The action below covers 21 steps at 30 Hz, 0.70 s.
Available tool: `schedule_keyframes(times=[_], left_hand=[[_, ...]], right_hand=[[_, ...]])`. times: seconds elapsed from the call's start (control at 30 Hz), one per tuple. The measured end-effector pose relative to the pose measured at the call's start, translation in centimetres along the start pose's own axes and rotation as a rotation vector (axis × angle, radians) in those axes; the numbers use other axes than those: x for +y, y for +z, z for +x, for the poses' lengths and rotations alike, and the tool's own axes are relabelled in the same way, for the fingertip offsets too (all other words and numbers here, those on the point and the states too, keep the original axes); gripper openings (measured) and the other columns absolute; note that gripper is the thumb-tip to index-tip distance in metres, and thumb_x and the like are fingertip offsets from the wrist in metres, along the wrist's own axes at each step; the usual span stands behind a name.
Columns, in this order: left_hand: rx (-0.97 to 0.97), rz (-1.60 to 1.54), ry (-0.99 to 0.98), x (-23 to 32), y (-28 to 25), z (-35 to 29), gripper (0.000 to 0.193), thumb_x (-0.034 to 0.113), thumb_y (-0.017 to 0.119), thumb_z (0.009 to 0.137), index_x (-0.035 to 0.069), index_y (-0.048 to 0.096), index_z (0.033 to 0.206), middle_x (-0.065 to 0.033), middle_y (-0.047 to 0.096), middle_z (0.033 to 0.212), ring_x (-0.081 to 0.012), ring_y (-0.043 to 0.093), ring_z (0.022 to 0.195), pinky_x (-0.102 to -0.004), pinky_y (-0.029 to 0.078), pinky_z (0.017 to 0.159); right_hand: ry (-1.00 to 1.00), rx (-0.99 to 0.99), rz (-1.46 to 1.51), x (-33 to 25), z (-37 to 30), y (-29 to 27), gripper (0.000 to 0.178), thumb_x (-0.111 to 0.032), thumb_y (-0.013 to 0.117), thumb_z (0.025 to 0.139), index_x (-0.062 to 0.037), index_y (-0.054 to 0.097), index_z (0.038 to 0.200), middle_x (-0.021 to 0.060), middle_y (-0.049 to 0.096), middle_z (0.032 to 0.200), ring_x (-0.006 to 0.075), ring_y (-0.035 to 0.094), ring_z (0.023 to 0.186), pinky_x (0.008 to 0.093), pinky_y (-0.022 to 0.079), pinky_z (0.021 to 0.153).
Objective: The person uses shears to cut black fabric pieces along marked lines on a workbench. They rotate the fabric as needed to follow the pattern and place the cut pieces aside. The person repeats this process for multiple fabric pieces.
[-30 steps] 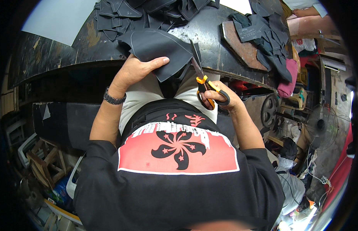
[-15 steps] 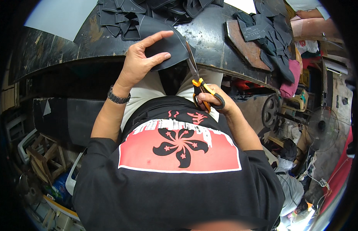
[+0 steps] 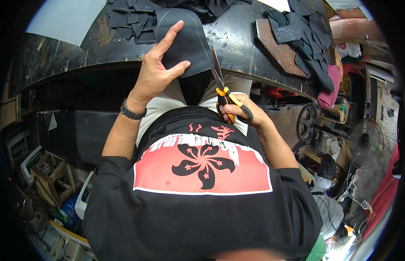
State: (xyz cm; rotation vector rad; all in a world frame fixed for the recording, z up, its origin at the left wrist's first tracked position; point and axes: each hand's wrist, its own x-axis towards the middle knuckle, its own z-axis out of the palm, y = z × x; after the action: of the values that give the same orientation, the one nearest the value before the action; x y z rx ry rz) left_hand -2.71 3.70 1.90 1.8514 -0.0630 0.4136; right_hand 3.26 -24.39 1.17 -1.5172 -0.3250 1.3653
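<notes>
My left hand [image 3: 157, 71] holds a black leather-like piece [image 3: 187, 43] with a pale line drawn along its curved edge. Thumb and forefinger lie spread over its top face; the other fingers are mostly hidden. The piece reaches past the table's front edge, over my lap. In my right hand [image 3: 244, 111] are scissors [image 3: 223, 89] with yellow-and-black handles, blades pointing away from me. Their long upper blade stands beside the right edge of the piece; the other blade is partly hidden near its lower right corner.
Several black cut pieces [image 3: 133, 19] are heaped at the back of the worn dark table [image 3: 237, 43]. On the right, more black pieces [image 3: 304, 39] lie over a brown board [image 3: 276, 50]. A pink cloth [image 3: 329, 87] hangs by the table's right corner; a fan [image 3: 364, 139] stands beyond.
The black piece has shifted and turned, showing more of its curved far edge. My left forefinger points farther away from me. The scissors have moved only slightly, and their blades now show beside the piece.
</notes>
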Motion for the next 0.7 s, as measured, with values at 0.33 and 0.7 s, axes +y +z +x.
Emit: schedule_keyframes(times=[0.33,0.7], left_hand=[[0.021,0.027,-0.006,0.1,0.45,-0.09,0.078,0.001,0.075,0.076,0.004,0.041,0.146,-0.0114,0.043,0.15,-0.0212,0.039,0.14,-0.0339,0.027,0.116],[0.03,-0.001,0.011,-0.01,0.36,0.09,0.078,0.001,0.075,0.076,0.004,0.041,0.146,-0.0115,0.043,0.15,-0.0214,0.038,0.14,-0.0335,0.027,0.116]], right_hand=[[-0.012,0.029,0.052,0.05,0.09,0.23,0.034,-0.037,0.071,0.087,-0.0047,0.06,0.089,0.0003,0.06,0.072,0.0077,0.058,0.061,0.0216,0.048,0.056],[-0.046,0.047,0.047,0.22,0.08,0.45,0.037,-0.04,0.071,0.085,-0.0049,0.059,0.085,0.0004,0.057,0.068,0.0084,0.055,0.058,0.0216,0.044,0.052]])
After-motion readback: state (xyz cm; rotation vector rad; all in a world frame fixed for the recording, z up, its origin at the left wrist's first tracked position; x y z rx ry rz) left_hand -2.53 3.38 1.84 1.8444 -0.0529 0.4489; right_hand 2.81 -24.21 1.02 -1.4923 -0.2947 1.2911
